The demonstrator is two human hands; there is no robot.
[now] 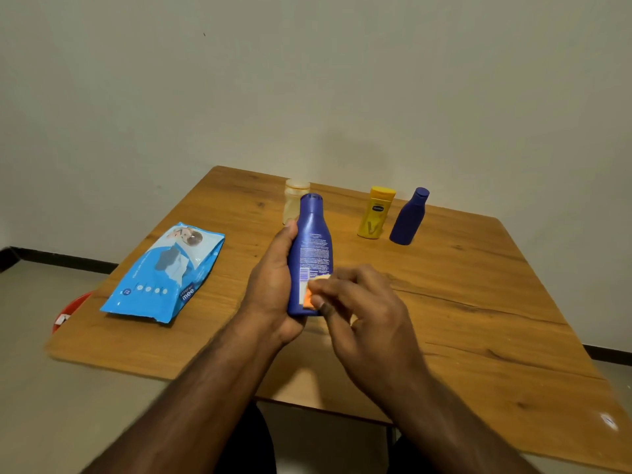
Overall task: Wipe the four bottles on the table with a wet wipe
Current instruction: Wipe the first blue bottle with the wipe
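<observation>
Just then my left hand (273, 285) gripped the tall blue bottle (310, 254), fingers wrapped round its back and thumb up along its side, holding it upright above the wooden table (478, 302), printed label facing me. My right hand (362, 302) was close against the bottle's lower part, its curled fingertips pinching something pale at the orange patch near the base; it was blurred, and I could not tell whether it was the wet wipe. Behind the blue bottle, partly hidden by it, stood a pale translucent bottle (293, 200). To the right of the blue bottle and farther back stood a yellow bottle (375, 213), and just beside that a smaller dark blue bottle (408, 218), both upright on the table. Left of the blue bottle lay the light blue pack of wipes (160, 278), flat on the tabletop. Beyond the pack, past the table's left edge, part of a red object (70, 311) showed on the floor.
</observation>
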